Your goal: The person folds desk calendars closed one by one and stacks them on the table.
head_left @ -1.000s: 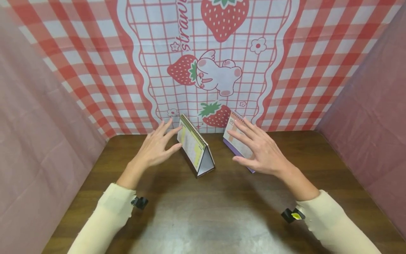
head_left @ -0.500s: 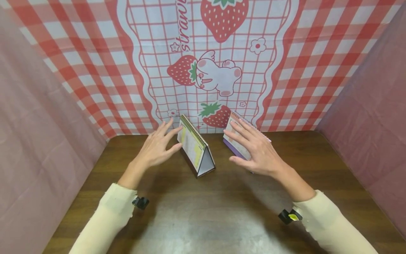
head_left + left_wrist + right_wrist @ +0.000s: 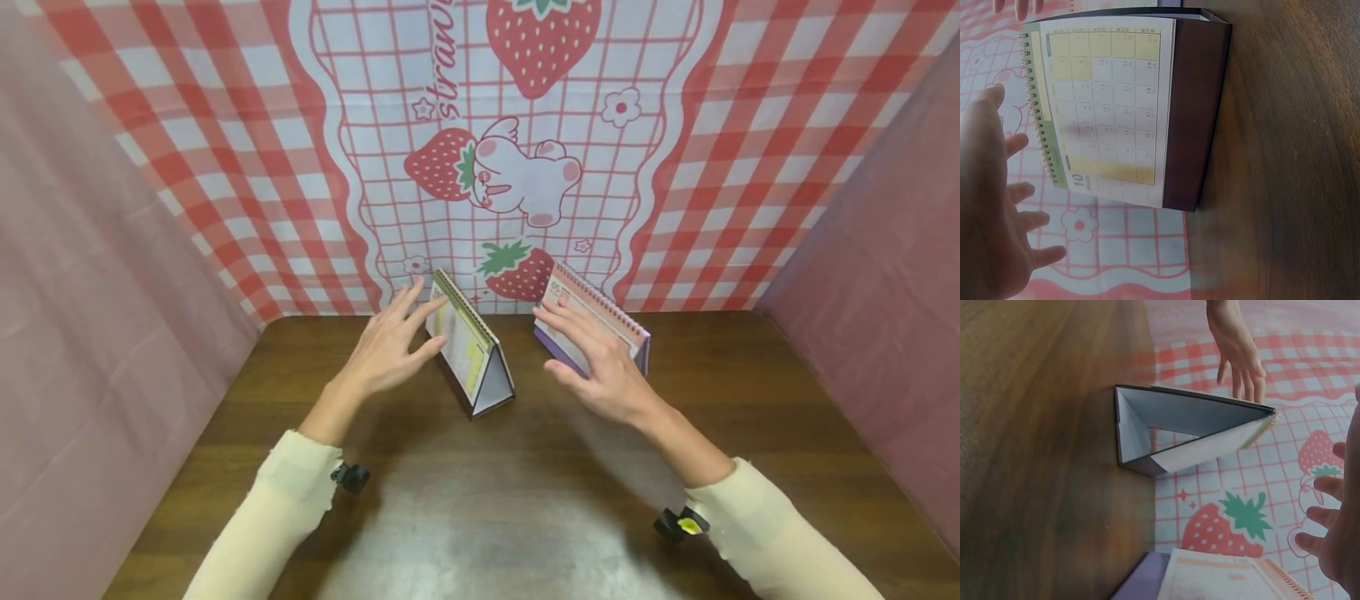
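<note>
Two spiral-bound desk calendars stand tent-like on the wooden table. The left one, a green-topped calendar [image 3: 459, 340] with a dark brown base, shows a page marked 10 in the left wrist view [image 3: 1110, 112]. Beside its printed face hovers my left hand [image 3: 390, 346], fingers spread and holding nothing. To the right stands an orange-topped calendar [image 3: 600, 308] with a purple base. My right hand [image 3: 600, 362] hangs in front of it with fingers extended, hiding part of its page. In the right wrist view, the green-topped calendar [image 3: 1197, 403] shows its hollow triangular end.
Behind the brown wooden table [image 3: 465, 500] hangs a red-and-white checked cloth [image 3: 270, 167] with strawberry prints. Pink cloth [image 3: 97, 292] closes off the left side, and another pink cloth [image 3: 877, 275] the right.
My right hand has shifted left and slightly down, uncovering more of the orange-topped calendar's upper edge. The left hand keeps its pose beside the green-topped calendar; the head view has turned slightly.
</note>
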A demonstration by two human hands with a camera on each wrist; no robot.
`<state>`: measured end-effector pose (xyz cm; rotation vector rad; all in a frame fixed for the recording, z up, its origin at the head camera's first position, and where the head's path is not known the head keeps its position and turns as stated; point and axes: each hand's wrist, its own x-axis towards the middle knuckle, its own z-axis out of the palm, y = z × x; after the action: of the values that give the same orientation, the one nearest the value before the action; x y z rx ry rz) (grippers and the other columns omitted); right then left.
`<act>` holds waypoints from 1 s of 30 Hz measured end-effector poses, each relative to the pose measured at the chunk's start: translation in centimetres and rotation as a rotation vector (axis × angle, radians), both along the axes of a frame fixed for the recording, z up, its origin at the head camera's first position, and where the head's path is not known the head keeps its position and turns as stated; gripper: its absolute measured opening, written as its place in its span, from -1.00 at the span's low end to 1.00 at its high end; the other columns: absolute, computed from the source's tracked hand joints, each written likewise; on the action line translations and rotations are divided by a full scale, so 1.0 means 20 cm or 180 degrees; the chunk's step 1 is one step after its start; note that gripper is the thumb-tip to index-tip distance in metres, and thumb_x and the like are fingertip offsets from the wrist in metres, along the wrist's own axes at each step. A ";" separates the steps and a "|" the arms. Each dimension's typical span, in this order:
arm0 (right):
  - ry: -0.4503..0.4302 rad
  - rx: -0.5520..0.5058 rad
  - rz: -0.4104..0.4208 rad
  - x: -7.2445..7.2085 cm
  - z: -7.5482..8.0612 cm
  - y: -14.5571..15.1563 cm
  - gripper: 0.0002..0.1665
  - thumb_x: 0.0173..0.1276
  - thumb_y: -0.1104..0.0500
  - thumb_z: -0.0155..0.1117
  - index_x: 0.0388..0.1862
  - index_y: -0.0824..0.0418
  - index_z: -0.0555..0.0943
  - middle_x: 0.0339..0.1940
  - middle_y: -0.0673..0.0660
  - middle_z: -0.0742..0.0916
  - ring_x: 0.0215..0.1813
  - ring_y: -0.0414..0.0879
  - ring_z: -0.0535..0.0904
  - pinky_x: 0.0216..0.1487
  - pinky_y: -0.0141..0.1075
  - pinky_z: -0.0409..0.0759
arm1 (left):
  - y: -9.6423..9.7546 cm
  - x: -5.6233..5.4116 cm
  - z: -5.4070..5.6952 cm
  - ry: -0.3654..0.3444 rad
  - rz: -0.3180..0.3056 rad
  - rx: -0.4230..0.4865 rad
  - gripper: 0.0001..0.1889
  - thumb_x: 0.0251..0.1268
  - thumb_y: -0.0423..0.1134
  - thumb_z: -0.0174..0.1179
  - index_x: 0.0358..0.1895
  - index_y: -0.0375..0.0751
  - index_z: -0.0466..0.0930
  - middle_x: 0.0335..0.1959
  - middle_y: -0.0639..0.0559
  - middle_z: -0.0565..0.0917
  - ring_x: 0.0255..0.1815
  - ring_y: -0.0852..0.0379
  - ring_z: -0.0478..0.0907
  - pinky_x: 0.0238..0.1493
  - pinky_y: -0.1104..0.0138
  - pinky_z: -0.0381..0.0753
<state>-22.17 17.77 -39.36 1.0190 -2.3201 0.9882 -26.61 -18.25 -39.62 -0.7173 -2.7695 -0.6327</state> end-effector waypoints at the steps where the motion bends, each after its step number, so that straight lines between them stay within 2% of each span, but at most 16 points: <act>1: -0.0032 -0.0043 -0.0006 0.00 -0.01 0.00 -0.24 0.60 0.04 0.38 0.72 0.11 0.51 0.73 0.25 0.58 0.80 0.34 0.39 0.76 0.45 0.30 | 0.00 0.00 0.00 0.0001 -0.0006 0.0011 -0.26 0.69 0.30 0.05 0.80 0.21 0.29 0.95 -0.13 -0.03 0.92 -0.42 0.00 0.74 -0.58 0.16; 4: -0.0143 -0.0156 -0.0013 0.01 -0.02 -0.01 -0.24 0.60 0.09 0.36 0.73 0.12 0.49 0.70 0.29 0.61 0.77 0.34 0.43 0.75 0.44 0.35 | 0.01 0.00 -0.01 -0.0016 -0.0019 0.0036 -0.25 0.69 0.34 0.01 0.81 0.21 0.28 0.96 -0.10 -0.06 0.92 -0.42 0.00 0.74 -0.58 0.15; 9: -0.0448 -0.0300 -0.0012 0.03 -0.03 -0.03 -0.24 0.63 0.15 0.30 0.75 0.15 0.44 0.74 0.27 0.56 0.76 0.34 0.44 0.73 0.45 0.37 | 0.02 -0.01 -0.02 0.0017 -0.0044 0.0062 -0.21 0.71 0.47 -0.11 0.80 0.21 0.28 0.95 -0.17 -0.04 0.91 -0.45 0.03 0.71 -0.60 0.18; 13: -0.0670 -0.0376 -0.0044 0.04 -0.04 -0.05 -0.27 0.68 0.15 0.25 0.77 0.15 0.41 0.78 0.24 0.53 0.79 0.36 0.40 0.75 0.47 0.33 | 0.02 -0.02 -0.02 0.0056 -0.0083 0.0076 -0.09 0.65 0.63 -0.29 0.80 0.20 0.28 0.94 -0.22 -0.01 0.89 -0.47 0.08 0.68 -0.61 0.25; 17: -0.0775 -0.0447 -0.0069 0.05 -0.05 -0.07 -0.27 0.71 0.17 0.21 0.79 0.12 0.40 0.78 0.25 0.53 0.80 0.32 0.40 0.78 0.40 0.32 | 0.03 -0.02 -0.03 0.0095 -0.0118 0.0110 0.05 0.55 0.75 -0.45 0.80 0.17 0.29 0.94 -0.24 0.00 0.87 -0.46 0.13 0.65 -0.59 0.31; 21: -0.0824 -0.0536 -0.0079 0.05 -0.07 -0.08 -0.28 0.71 0.20 0.17 0.78 0.18 0.39 0.78 0.28 0.52 0.79 0.31 0.40 0.79 0.35 0.31 | 0.03 -0.03 -0.04 0.0149 -0.0150 0.0152 0.03 0.57 0.73 -0.43 0.80 0.15 0.30 0.93 -0.28 0.01 0.85 -0.47 0.18 0.65 -0.53 0.38; 25: -0.0898 -0.0630 -0.0077 0.05 -0.09 -0.10 -0.28 0.69 0.24 0.16 0.78 0.25 0.38 0.77 0.32 0.52 0.77 0.34 0.43 0.72 0.37 0.40 | 0.04 -0.04 -0.04 0.0197 -0.0181 0.0164 -0.03 0.63 0.66 -0.36 0.80 0.13 0.30 0.92 -0.31 0.01 0.83 -0.46 0.23 0.60 -0.44 0.49; 30: -0.0952 -0.0716 -0.0071 0.05 -0.12 -0.13 -0.29 0.68 0.28 0.16 0.75 0.31 0.39 0.72 0.37 0.55 0.73 0.37 0.48 0.66 0.37 0.49 | 0.05 -0.05 -0.04 0.0139 -0.0194 0.0150 -0.04 0.64 0.65 -0.35 0.80 0.13 0.30 0.93 -0.30 0.00 0.82 -0.46 0.26 0.59 -0.44 0.48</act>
<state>-21.16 15.17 -41.70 0.7988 -2.3727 1.4395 -27.66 -17.19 -40.41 -0.7985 -2.6929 -0.6833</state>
